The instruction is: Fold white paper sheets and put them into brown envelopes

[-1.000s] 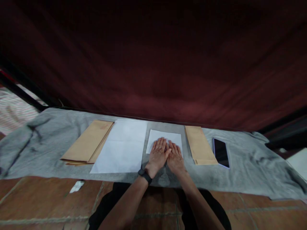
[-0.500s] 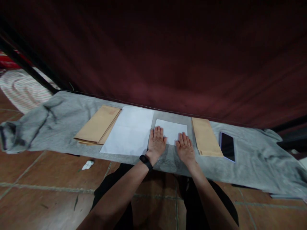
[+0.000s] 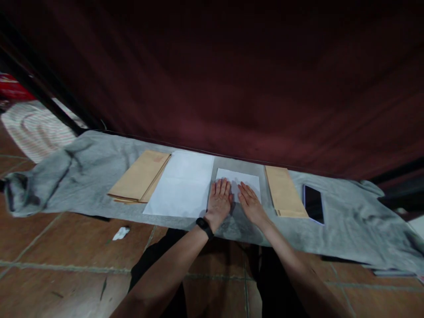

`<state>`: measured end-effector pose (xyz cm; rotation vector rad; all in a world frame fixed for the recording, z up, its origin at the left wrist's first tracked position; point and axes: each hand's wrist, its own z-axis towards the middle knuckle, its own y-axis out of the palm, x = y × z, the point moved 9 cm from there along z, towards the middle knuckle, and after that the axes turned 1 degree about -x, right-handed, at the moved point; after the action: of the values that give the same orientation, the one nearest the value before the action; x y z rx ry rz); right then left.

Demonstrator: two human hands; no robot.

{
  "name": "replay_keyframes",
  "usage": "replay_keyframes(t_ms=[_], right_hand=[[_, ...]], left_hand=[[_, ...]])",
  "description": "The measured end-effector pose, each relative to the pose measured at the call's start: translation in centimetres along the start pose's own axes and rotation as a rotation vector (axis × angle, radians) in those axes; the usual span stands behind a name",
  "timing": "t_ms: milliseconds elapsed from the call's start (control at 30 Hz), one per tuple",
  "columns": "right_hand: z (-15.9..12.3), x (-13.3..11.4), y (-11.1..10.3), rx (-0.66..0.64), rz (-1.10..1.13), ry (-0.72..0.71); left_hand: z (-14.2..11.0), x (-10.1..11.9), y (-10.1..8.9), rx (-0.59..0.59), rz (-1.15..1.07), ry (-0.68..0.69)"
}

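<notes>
My left hand (image 3: 220, 201), with a dark band on its wrist, lies flat across the left part of a small white folded sheet of paper (image 3: 240, 177). My right hand (image 3: 249, 202) rests on the right half of that sheet, its fingers stretched out and angled up to the left. Neither hand grips anything. Just left of the folded sheet lies a stack of larger white paper (image 3: 183, 185). Brown paper envelopes (image 3: 141, 176) sit beyond it on the far left, and a narrower brown envelope stack (image 3: 285, 192) is to the right of my right hand.
Everything lies on a grey cloth (image 3: 89, 176) over a narrow bench. A phone (image 3: 313, 204) is at the right. A dark red curtain (image 3: 218, 97) hangs behind the bench. A crumpled white scrap (image 3: 121, 233) lies on the tiled floor (image 3: 66, 247).
My hands, close together at first, spread apart across the small sheet. Since then my right hand has moved back left, nearer to my left hand. The camera view has shifted too.
</notes>
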<state>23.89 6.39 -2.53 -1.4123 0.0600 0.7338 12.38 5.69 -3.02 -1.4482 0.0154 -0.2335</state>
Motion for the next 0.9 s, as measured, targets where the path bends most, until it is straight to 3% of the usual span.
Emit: replay_keyframes(t_ms=[167,333,667,900], right_hand=[[4.9,-0.9,2.3,-0.078,-0.106,-0.033],[6.5,-0.3,3.7,-0.060,-0.339,-0.034],[6.3,6.1,0.9,0.045,-0.407,0.197],[5.3,7.3,0.0,0.077,-0.453,0.220]], left_hand=[[0.1,0.0,0.5,-0.037,0.011,0.019],[0.1,-0.1,0.7,-0.030,0.010,0.019],[-0.1,-0.5,0.5,0.001,-0.026,-0.004],[-0.5,-0.7,0.3,-0.001,-0.024,0.001]])
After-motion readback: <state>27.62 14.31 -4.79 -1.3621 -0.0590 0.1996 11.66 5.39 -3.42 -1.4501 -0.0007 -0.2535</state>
